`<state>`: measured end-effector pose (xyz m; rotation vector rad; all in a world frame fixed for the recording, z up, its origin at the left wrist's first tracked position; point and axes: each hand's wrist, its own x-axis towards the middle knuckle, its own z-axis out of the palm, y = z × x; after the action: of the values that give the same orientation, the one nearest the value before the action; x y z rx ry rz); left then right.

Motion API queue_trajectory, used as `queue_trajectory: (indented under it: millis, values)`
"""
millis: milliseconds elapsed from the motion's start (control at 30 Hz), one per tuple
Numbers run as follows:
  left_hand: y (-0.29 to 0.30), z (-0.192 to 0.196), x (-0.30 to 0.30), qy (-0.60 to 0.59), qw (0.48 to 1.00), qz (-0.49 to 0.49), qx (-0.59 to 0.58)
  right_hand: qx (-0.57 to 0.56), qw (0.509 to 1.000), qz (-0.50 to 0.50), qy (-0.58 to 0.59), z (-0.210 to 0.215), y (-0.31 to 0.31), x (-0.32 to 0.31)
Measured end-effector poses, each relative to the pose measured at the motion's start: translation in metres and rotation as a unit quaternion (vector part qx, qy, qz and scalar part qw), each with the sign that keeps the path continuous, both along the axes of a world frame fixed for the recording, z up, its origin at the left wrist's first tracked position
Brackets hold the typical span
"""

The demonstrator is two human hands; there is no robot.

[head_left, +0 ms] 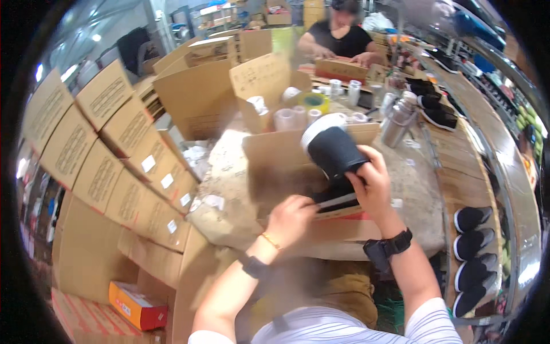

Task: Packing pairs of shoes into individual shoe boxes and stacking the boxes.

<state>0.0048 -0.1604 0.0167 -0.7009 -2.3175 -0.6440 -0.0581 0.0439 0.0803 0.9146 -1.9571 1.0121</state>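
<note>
My right hand (372,178) grips a black shoe (335,150) with a white sole, holding it tilted above an open cardboard box (272,155). Lower down, a second black shoe (338,198) with a white sole edge lies at the box's near side, partly hidden by the first shoe. My left hand (291,221) is at that lower shoe's left end, its fingers curled against it; the fingertips are slightly blurred. The box stands on a table (223,178) covered with worn brown paper.
Stacked cartons (103,149) rise on the left, above an orange shoebox (137,304). Tape rolls (286,119) and a metal flask (399,119) stand behind the box. Black shoes (472,246) line a rack on the right. Across the table, a person (341,37) handles another box.
</note>
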Motion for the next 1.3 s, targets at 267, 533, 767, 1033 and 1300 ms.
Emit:
queue_trajectory:
  millis: [267,533,767,1033,1300]
  values:
    - [-0.098,0.022,-0.022,0.020,0.962,0.195,0.187,-0.031,0.979,-0.098,-0.176,-0.041,0.074,-0.061]
    - [-0.049,-0.016,-0.049,-0.150,0.937,0.211,0.233,0.026,0.927,-0.157,-0.338,-0.125,0.041,-0.073]
    - [-0.108,-0.042,-0.025,-0.083,0.966,0.132,0.207,-0.048,0.955,-0.084,-0.281,-0.100,0.082,-0.102]
    - [-0.070,0.048,-0.021,-0.331,0.906,0.112,-0.239,0.484,0.865,0.031,-0.127,-0.020,0.035,-0.042]
    - [-0.052,0.041,-0.028,-0.306,0.898,0.129,-0.289,0.416,0.880,0.105,-0.201,-0.023,0.032,-0.058]
